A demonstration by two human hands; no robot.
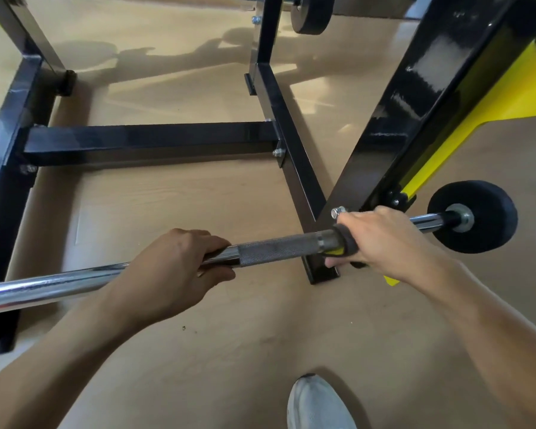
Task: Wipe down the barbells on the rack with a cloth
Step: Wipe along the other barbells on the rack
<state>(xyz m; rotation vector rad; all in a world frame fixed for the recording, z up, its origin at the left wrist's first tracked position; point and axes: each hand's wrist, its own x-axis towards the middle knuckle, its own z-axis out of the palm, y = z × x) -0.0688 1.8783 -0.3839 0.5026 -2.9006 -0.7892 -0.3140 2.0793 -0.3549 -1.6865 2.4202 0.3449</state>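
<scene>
- The right hand (381,243) is wrapped around a dark cloth (348,241), pressing it onto the barbell (279,247) just right of the rough grip section.
- The left hand (174,270) is curled around the shiny bar further left.
- The bar runs left to right in front of the black rack (149,140), its black weight (477,216) at the right end.
- A white shoe (317,404) stands on the wooden floor (229,351) nearby.

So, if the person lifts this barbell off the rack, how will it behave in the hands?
The barbell is a steel rod, so probably stiff. The black plate at its end suggests some weight there. The polished stretch under the left hand may be slippery; the knurled part should hold better. Being round, it would likely roll on the floor.
</scene>
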